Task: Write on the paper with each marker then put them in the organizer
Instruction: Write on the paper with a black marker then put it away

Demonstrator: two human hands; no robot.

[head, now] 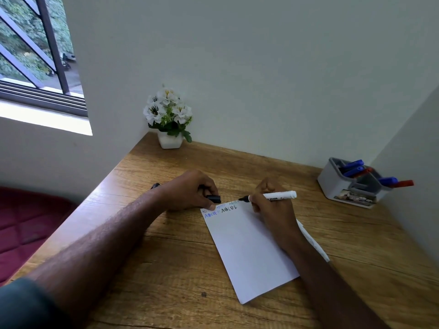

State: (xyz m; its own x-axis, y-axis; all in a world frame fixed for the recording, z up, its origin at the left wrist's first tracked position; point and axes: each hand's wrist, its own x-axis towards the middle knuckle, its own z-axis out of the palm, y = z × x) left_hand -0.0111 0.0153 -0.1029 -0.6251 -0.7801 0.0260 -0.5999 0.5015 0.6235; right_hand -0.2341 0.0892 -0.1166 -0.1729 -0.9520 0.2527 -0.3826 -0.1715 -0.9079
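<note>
I see my right hand (pixel 270 205) curled round a white marker (pixel 275 196). The marker lies almost flat. Its black tip points left at the top edge of the paper (pixel 249 248), and its back end points right, toward the organizer (pixel 349 186). I cannot tell if the tip touches the paper or sits just off its edge.

My left hand (pixel 190 189) holds the black cap (pixel 213 199) in curled fingers, and it presses the top left corner of the paper down. The cap's open end looks to face right, at the marker tip. The two are near each other but apart. So I think the next move is short: bring the tip and the cap together.

The paper lies on the table (pixel 147 269) between my arms, tilted, with its long side running away from me to the left. Small rows of letters in blue and black sit along its top edge.

The organizer stands far to the right, by the wall, well apart from both hands. My right hand is the nearer one. Blue and red markers already lean in it: some in the back part, and one blue and one red in the front right part. One front part looks free, but I cannot see all the way in.

A dark thing (pixel 155 185) peeks out behind my left wrist. I cannot tell what it is.
</note>
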